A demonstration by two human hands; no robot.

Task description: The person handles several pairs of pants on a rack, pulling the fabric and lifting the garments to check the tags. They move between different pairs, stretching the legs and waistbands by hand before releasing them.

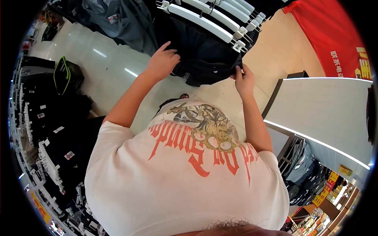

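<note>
free: floor (pixel 98 55) beside rack | blocked: hangers (pixel 204 21), dark garments (pixel 204 59) ahead

- From my station I see a white short-sleeved T-shirt (pixel 177 196), loose and softly creased, filling most of the feed.
- Red gothic lettering (pixel 189 147) runs across its chest, with long strokes that trail off like drips; I cannot read the words.
- Beside the lettering sits a printed graphic (pixel 204 126) in dull gold and grey, with a row of pale rounded shapes along one edge.
- The sleeves end above the elbows, so both forearms, the left hand (pixel 163 61) and the right hand (pixel 244 80) are bare.
- A sliver of dark clothing (pixel 168 103) shows past the hem.
- Short dark hair (pixel 232 226) fringes the bottom edge.
</note>
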